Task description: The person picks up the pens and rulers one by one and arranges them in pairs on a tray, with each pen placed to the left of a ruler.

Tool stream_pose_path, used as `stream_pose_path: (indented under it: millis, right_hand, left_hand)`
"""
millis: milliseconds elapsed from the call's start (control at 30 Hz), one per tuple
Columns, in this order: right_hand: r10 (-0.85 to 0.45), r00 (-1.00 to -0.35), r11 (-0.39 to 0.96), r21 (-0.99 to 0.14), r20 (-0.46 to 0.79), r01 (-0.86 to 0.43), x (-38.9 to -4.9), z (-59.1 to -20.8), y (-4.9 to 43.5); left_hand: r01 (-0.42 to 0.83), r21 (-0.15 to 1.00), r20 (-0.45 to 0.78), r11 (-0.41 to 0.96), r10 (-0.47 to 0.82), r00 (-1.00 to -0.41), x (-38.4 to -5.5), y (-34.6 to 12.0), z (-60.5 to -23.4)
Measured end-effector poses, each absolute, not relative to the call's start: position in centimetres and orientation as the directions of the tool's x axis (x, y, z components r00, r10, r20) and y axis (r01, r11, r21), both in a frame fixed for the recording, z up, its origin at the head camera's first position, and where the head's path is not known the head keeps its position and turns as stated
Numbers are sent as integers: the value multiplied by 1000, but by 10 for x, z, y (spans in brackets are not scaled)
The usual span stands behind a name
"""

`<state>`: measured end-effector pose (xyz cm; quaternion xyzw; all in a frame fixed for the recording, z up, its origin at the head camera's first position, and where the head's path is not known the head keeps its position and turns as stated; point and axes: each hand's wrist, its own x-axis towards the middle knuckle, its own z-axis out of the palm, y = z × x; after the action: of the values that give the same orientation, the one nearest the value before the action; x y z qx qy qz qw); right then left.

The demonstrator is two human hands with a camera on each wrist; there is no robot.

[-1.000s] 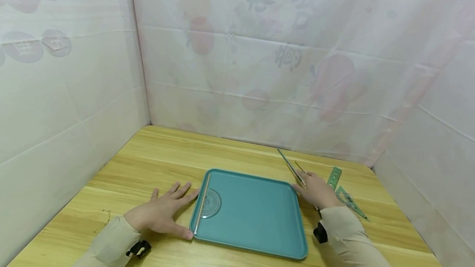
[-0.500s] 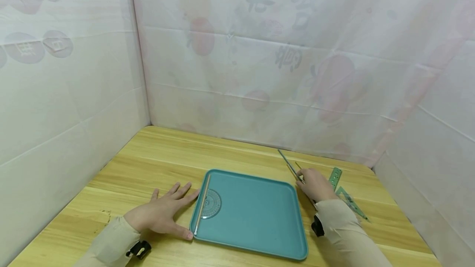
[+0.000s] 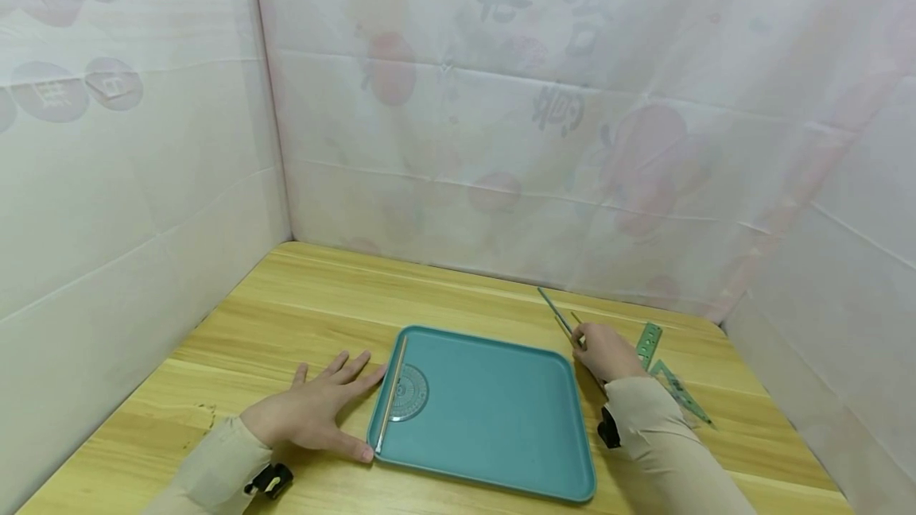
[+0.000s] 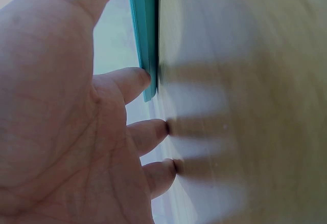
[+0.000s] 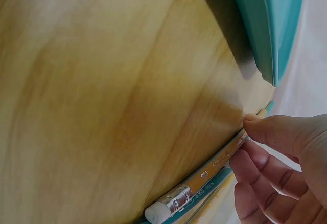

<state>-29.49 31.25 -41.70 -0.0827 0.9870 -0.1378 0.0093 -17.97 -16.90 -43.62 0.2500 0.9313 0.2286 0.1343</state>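
Note:
In the head view my left hand [image 3: 311, 418] lies with spread, straight fingers at the left side of a teal tray [image 3: 494, 412]. Its thumb and index fingertip touch the tray's rim. Inside the tray, a thin wooden pencil [image 3: 390, 396] lies along the left wall, over a clear round-edged protractor [image 3: 410, 393]. Right of the tray, my right hand [image 3: 604, 350] pinches a yellow-orange pencil [image 5: 217, 161] with a white eraser between thumb and fingers, low over the table. A teal pencil [image 5: 208, 188] and another yellow pencil [image 5: 214, 201] lie beside it.
Behind the right hand lie a green ruler [image 3: 648, 344] and a green set square [image 3: 681, 394]. The wooden table [image 3: 343, 284] is enclosed by pale printed cloth walls [image 3: 458, 141] at the back and sides.
My right hand has drawn away from the tray's right rim and closed its thumb and fingers on the pencil. My left hand and the tray stay in place.

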Motion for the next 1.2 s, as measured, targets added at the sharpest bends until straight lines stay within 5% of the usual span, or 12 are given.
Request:
stream_pose_path:
  millis: [1200]
  right_hand:
    - [-149, -987, 944, -304, -58, -125, -298, -413, 312]
  left_hand:
    - [390, 494, -148, 777, 518, -843, -180, -170, -432]
